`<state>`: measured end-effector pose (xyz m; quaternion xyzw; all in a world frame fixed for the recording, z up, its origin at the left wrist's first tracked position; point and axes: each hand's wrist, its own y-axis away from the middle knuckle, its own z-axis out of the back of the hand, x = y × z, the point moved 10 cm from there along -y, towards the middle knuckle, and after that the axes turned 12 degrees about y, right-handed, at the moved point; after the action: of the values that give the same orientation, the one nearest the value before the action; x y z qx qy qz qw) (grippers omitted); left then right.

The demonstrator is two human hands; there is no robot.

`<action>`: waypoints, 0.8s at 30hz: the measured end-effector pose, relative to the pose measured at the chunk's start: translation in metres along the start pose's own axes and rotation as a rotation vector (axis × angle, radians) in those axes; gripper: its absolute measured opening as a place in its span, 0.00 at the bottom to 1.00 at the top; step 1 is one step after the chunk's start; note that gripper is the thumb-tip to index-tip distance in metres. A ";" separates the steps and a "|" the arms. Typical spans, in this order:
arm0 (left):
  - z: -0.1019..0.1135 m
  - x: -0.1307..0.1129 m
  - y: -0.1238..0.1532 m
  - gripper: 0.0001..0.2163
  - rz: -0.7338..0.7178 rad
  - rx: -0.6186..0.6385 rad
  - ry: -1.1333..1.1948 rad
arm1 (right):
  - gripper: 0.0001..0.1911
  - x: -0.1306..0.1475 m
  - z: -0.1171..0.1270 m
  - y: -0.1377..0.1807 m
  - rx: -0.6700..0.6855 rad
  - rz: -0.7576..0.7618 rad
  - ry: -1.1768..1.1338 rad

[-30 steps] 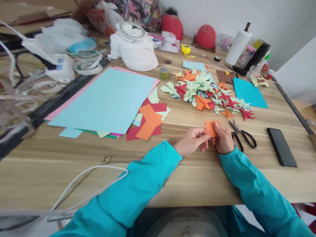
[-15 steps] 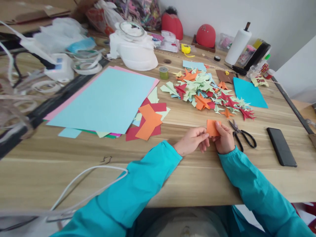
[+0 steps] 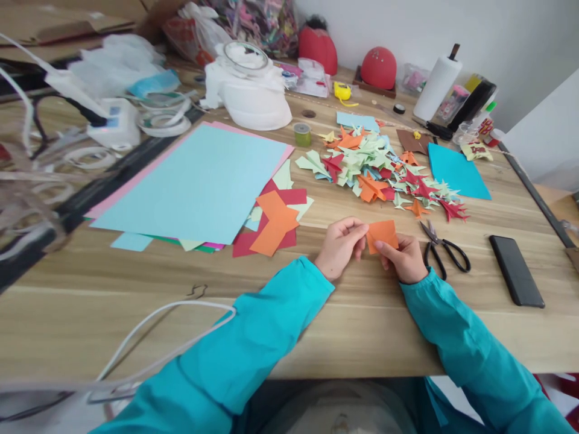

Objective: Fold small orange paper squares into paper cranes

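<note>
A small orange square of paper (image 3: 382, 234) is held above the table between my two hands. My left hand (image 3: 342, 246) pinches its upper left corner between thumb and fingers. On its lower right side, my right hand (image 3: 403, 258) grips it with the thumb in front and the fingers behind. Just right of that hand lie black-handled scissors (image 3: 446, 246) with the blades partly apart. Beyond both hands spreads a heap of folded paper pieces (image 3: 366, 157) in green, orange, red and yellow. Left of my left hand, orange and red paper strips (image 3: 274, 224) overlap.
Large light-blue sheets (image 3: 194, 181) lie stacked at left. A black phone (image 3: 515, 271) rests at far right, with a blue sheet (image 3: 456, 172) behind it. White cable (image 3: 163, 306) loops near the front edge. A spool (image 3: 302, 134), white cap (image 3: 253, 99) and tape measure (image 3: 342, 91) stand further back.
The orange square has shifted left and turned, with more of its face showing. My right hand has moved left and my left hand's fingers have drawn up to the corner.
</note>
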<state>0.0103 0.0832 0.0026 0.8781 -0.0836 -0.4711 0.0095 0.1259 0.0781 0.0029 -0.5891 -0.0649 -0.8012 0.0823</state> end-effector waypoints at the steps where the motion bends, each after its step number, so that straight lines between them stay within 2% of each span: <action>1: 0.000 0.000 0.000 0.10 -0.006 -0.002 -0.010 | 0.18 0.002 -0.003 0.000 0.031 0.006 0.026; 5: 0.001 -0.001 -0.001 0.12 -0.015 -0.001 -0.031 | 0.20 0.004 -0.009 0.001 0.107 0.014 0.070; 13: -0.004 0.002 -0.002 0.12 0.026 0.044 0.003 | 0.18 0.002 -0.004 0.000 0.033 0.019 0.022; 18: -0.005 0.003 -0.001 0.13 0.020 0.055 -0.102 | 0.19 0.001 -0.008 0.001 0.071 0.009 0.006; 24: -0.001 0.004 -0.003 0.10 0.011 0.030 -0.080 | 0.18 0.002 -0.013 0.003 0.126 -0.017 0.022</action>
<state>0.0139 0.0854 -0.0005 0.8580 -0.0957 -0.5047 -0.0043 0.1137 0.0729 0.0013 -0.5733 -0.1192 -0.8027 0.1130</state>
